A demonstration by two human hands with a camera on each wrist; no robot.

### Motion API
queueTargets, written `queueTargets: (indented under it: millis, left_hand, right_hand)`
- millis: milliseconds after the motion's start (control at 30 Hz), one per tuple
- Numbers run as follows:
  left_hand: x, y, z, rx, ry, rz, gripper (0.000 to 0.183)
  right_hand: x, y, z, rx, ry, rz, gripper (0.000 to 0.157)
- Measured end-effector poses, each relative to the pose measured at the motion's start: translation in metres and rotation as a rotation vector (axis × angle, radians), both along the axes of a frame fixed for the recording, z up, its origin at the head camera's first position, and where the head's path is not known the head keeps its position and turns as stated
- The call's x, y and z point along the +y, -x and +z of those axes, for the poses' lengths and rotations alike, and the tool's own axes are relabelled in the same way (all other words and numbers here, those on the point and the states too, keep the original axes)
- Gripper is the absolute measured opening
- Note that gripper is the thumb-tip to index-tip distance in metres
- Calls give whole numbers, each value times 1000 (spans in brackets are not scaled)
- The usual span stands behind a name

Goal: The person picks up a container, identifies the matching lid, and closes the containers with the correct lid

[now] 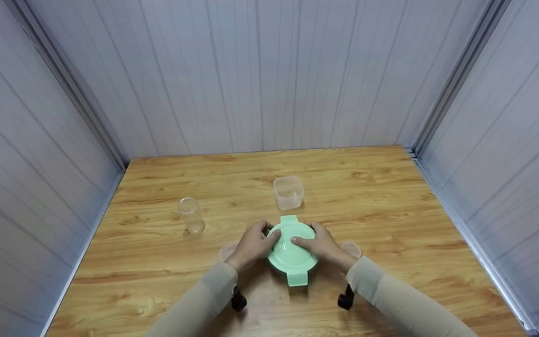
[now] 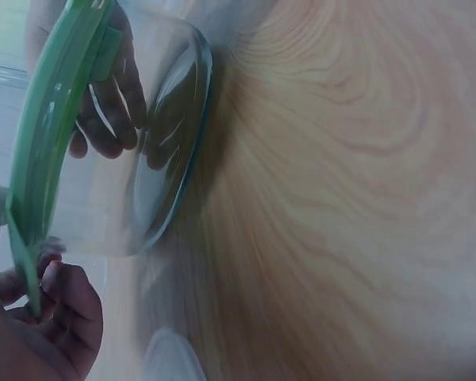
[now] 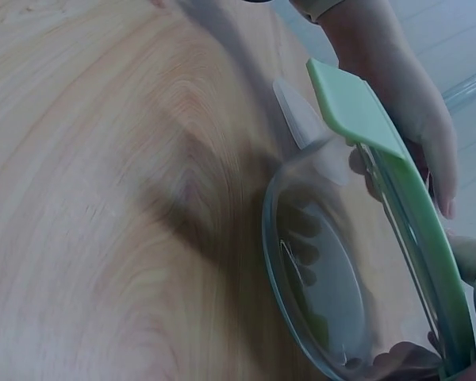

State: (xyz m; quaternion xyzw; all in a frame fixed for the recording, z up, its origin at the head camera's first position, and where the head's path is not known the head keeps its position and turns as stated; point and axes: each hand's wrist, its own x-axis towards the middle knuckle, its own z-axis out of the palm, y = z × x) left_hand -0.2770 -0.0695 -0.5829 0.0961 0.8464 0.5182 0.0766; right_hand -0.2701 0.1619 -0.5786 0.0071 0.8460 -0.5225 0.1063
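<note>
A round glass food container [image 3: 279, 274] carries a light green plastic lid [image 1: 293, 255] with flaps standing out around its rim. In the head view, my left hand [image 1: 252, 244] grips its left side, thumb on top of the lid. From the right, my right hand [image 1: 323, 244] holds the opposite side, its thumb also across the lid. Curled left fingers [image 2: 75, 305] sit at a side flap in the left wrist view, while right-hand fingers show beyond the clear glass. The glass base is close over the wooden tabletop [image 2: 365, 206].
A clear square plastic tub [image 1: 289, 193] stands behind the container. To the left is a clear glass jar [image 1: 191, 216]. Partly hidden by the hands are a clear tub [image 1: 227, 250] at left and a small clear cup [image 1: 352, 249] at right. Panel walls [image 1: 260, 79] enclose the table.
</note>
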Motion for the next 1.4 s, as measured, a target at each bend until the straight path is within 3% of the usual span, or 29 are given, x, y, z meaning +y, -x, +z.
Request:
queueTargets:
  millis: [433, 667, 1033, 1400]
  left_hand:
    - [-31, -19, 7, 12, 143, 2, 60]
    - [-36, -25, 8, 22, 164, 42, 61]
    - [-36, -28, 11, 6, 125, 53, 50]
    - [-35, -27, 11, -28, 42, 0, 46]
  right_hand:
    - [-2, -3, 0, -9, -45, -6, 67]
    - [-2, -3, -1, 2, -52, -8, 67]
    - [-3, -3, -1, 2, -47, -14, 65]
    - [-3, -4, -1, 6, -35, -12, 62]
